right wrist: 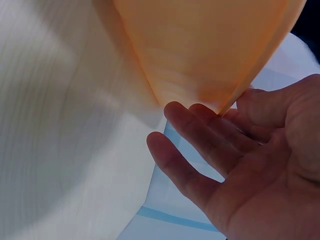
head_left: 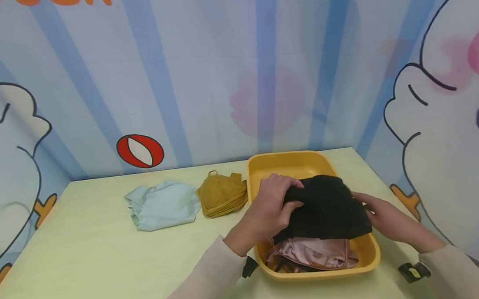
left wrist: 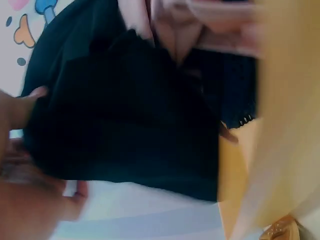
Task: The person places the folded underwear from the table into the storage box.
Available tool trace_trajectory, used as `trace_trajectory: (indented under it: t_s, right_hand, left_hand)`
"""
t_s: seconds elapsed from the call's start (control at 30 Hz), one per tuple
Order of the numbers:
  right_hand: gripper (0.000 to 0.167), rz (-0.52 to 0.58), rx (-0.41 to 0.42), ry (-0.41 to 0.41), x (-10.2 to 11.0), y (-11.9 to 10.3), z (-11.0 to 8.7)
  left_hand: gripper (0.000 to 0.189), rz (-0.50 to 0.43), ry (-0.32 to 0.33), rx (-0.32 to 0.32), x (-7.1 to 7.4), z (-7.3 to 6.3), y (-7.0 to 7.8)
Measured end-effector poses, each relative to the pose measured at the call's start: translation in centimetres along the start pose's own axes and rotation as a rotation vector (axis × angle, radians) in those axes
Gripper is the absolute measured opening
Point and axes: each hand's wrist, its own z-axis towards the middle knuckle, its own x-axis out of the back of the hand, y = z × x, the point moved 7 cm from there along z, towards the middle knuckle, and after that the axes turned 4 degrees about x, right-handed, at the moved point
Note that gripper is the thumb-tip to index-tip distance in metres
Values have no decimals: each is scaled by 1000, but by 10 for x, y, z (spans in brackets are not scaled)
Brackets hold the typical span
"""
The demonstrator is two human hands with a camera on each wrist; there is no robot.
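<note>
My left hand [head_left: 270, 206] is pinching black cloth [head_left: 325, 210]. Only the right-wrist view is showing my right palm [right wrist: 257, 177], loose-fingered, lower right.

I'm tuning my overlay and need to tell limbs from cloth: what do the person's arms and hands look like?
The person wears a plain, pale beige fabric left sleeve and matching right sleeve. The bare left hand and right hand show no gloves. By the left sleeve is a small black object; by the right sleeve, a small black device with a yellow-green patch.
</note>
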Motion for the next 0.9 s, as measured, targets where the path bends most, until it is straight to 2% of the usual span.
trace_trajectory:
  t_s: [0.13, 0.2, 0.27, 0.37, 0.43, 0.63, 0.9]
  right_hand:
    - [48, 50, -14, -24, 0, -3, 0]
    - [48, 49, -13, -21, 0, -3, 0]
    - [48, 42, -13, -23, 0, -3, 0]
    - [49, 39, -20, -31, -1, -2, 0]
    - [49, 40, -27, -36, -2, -2, 0]
    - [50, 61, -34, -41, -3, -3, 1]
    - [49, 55, -38, -39, -3, -2, 1]
  left_hand:
    - [29, 84, -199, 193, -12, -9, -14]
    - [32, 99, -287, 267, -17, -14, -21]
    - [35, 111, -370, 329, -23, -20, -27]
    - [41, 118, -438, 374, -28, -27, -33]
    - [46, 117, -444, 385, -28, -30, -35]
    - [57, 123, -394, 393, -18, -33, -40]
    - [55, 99, -355, 418, -3, -38, -50]
